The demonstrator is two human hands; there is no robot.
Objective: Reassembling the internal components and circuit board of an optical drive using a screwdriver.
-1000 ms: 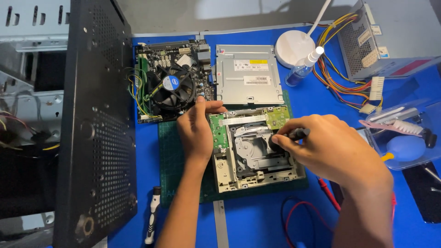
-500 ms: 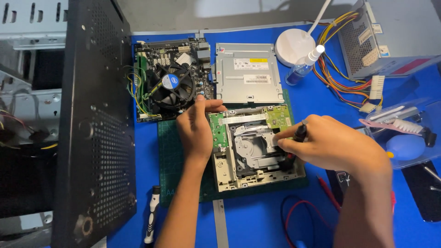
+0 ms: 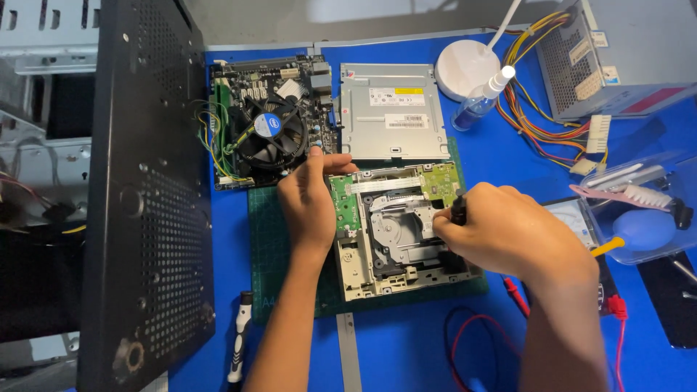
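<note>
An opened optical drive [image 3: 396,236] with green circuit boards and a bare metal mechanism lies on a dark green cutting mat [image 3: 265,258]. My left hand [image 3: 308,203] rests on the drive's left edge, fingers curled over its top-left corner. My right hand [image 3: 508,232] is closed around a black-handled screwdriver [image 3: 459,209], whose tip points down into the right side of the mechanism. The drive's removed metal cover [image 3: 392,112] lies just behind it.
A motherboard with a round fan [image 3: 268,131] sits at back left. A black perforated case panel [image 3: 149,196] stands at left. A power supply with coloured wires [image 3: 581,80], a spray bottle [image 3: 479,98], a white round base [image 3: 465,69], a clear tray with a blue blower [image 3: 642,229], and another screwdriver [image 3: 238,337] surround the mat.
My right hand has shifted slightly right and up with the screwdriver, from over the mechanism's centre to its right edge. My left hand stays on the drive.
</note>
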